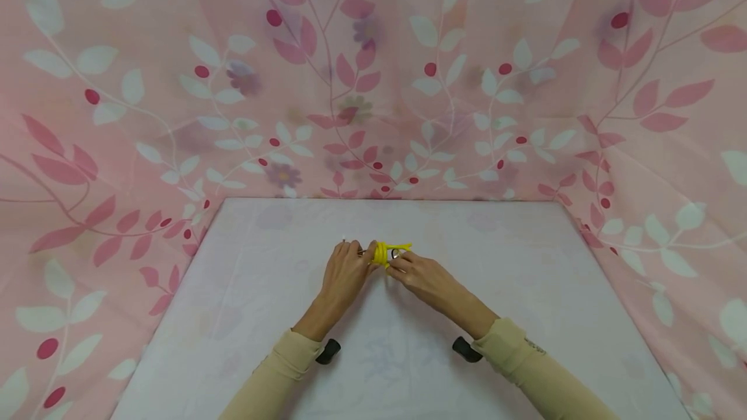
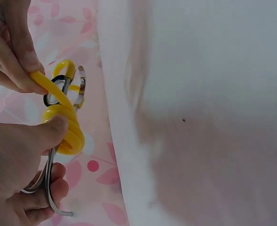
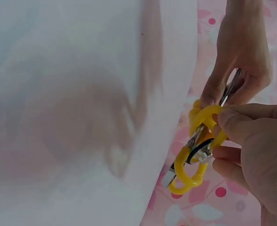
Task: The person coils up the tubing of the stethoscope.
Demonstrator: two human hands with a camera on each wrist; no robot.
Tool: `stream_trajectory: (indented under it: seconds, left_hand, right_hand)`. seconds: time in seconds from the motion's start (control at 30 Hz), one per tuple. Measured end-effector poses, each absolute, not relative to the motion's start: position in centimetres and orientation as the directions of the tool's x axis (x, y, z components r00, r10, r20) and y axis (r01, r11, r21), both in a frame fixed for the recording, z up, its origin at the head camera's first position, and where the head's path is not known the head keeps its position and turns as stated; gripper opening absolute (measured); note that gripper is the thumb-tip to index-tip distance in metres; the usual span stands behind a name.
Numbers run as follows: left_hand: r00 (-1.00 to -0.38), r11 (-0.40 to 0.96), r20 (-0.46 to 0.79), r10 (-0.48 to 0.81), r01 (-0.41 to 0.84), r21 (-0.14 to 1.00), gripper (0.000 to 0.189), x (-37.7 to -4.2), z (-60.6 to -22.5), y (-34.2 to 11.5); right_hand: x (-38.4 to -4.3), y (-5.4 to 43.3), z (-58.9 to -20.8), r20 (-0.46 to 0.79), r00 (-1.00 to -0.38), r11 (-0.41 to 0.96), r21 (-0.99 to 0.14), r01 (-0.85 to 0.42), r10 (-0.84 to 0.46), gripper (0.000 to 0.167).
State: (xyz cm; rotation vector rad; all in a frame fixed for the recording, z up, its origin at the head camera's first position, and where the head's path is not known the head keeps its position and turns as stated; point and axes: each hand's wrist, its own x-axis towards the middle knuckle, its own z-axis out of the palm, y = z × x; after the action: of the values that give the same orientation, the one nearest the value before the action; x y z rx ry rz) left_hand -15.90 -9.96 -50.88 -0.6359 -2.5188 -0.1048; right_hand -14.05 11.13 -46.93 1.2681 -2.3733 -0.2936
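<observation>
A stethoscope with yellow tubing (image 1: pixel 380 253) is held up above the white table. Its tube is wound in several turns about the metal ear tubes (image 2: pixel 48 176). My left hand (image 1: pixel 343 272) grips the ear tubes, its thumb pressing on the yellow coils (image 2: pixel 71 136). Between thumb and fingers, my right hand (image 1: pixel 428 280) pinches a stretch of the tube beside the coils. The metal chest piece with its black rim (image 3: pixel 201 151) sits close to the right fingers, near a yellow loop (image 3: pixel 183 174). The fingers partly hide the tube's end.
The white-covered table (image 1: pixel 373 316) lies beneath both hands. Pink leaf-patterned cloth (image 1: pixel 373 83) hangs behind it and along both sides. A dark device is at each wrist, the left one (image 1: pixel 328 351) and the right one (image 1: pixel 467 349).
</observation>
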Motion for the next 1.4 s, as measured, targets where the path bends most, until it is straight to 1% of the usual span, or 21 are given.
stream_trajectory:
  seconds: [0.07, 0.13, 0.23, 0.33, 0.4, 0.53, 0.63, 0.8, 0.9, 1.1, 1.23, 1.33, 1.4]
  left_hand:
    - [-0.745, 0.882, 0.513, 0.425, 0.469, -0.050, 0.050, -15.9, -50.8, -9.9]
    - [-0.742, 0.879, 0.513, 0.432, 0.473, -0.056, 0.050, -15.9, -50.8, -9.9]
    - [-0.732, 0.872, 0.519, 0.441, 0.485, -0.057, 0.051, -16.0, -50.8, -10.0]
    - [-0.717, 0.863, 0.539, 0.442, 0.503, -0.039, 0.052, -16.0, -50.9, -10.1]
    - [-0.710, 0.856, 0.547, 0.443, 0.517, -0.021, 0.054, -16.1, -50.9, -10.1]
    - [-0.701, 0.846, 0.565, 0.436, 0.533, 0.008, 0.056, -16.1, -50.9, -10.0]
    - [-0.705, 0.845, 0.566, 0.426, 0.534, 0.030, 0.056, -16.1, -50.9, -10.0]
    - [-0.747, 0.845, 0.530, 0.401, 0.525, 0.100, 0.052, -16.1, -51.0, -10.2]
    - [-0.760, 0.845, 0.525, 0.384, 0.519, 0.133, 0.051, -16.1, -51.1, -10.5]
    - [-0.767, 0.843, 0.520, 0.376, 0.516, 0.152, 0.051, -16.2, -51.2, -10.9]
    - [-0.771, 0.853, 0.501, 0.392, 0.509, 0.116, 0.050, -16.2, -51.2, -11.0]
    - [-0.775, 0.857, 0.489, 0.400, 0.506, 0.101, 0.051, -16.2, -51.2, -11.0]
    - [-0.780, 0.859, 0.483, 0.399, 0.502, 0.102, 0.052, -16.1, -51.2, -11.1]
  right_hand:
    - [-14.2, 11.2, -46.7, 0.252, -0.486, 0.547, 0.386, -0.743, -0.837, 0.035]
    - [-14.4, 11.3, -46.7, 0.247, -0.489, 0.548, 0.369, -0.751, -0.836, 0.034]
    - [-14.6, 11.6, -46.9, 0.258, -0.505, 0.566, 0.337, -0.752, -0.824, 0.033]
    - [-14.8, 12.0, -47.2, 0.282, -0.529, 0.596, 0.292, -0.748, -0.801, 0.036]
    - [-15.0, 12.2, -47.4, 0.299, -0.532, 0.606, 0.279, -0.745, -0.792, 0.038]
    - [-15.6, 12.5, -47.7, 0.357, -0.513, 0.609, 0.248, -0.754, -0.781, 0.036]
    - [-15.9, 12.7, -48.0, 0.408, -0.502, 0.614, 0.215, -0.759, -0.763, 0.032]
    - [-16.1, 12.9, -48.0, 0.474, -0.507, 0.640, 0.169, -0.750, -0.720, 0.020]
    - [-16.2, 13.1, -48.0, 0.495, -0.509, 0.646, 0.150, -0.749, -0.704, 0.017]
    - [-16.1, 13.4, -48.1, 0.499, -0.516, 0.647, 0.124, -0.753, -0.696, 0.024]
    - [-16.0, 13.5, -48.3, 0.474, -0.530, 0.635, 0.084, -0.768, -0.703, 0.029]
    - [-16.0, 13.8, -48.2, 0.473, -0.534, 0.609, 0.006, -0.793, -0.701, 0.034]
    - [-16.1, 14.2, -48.1, 0.490, -0.558, 0.608, -0.070, -0.791, -0.669, 0.039]
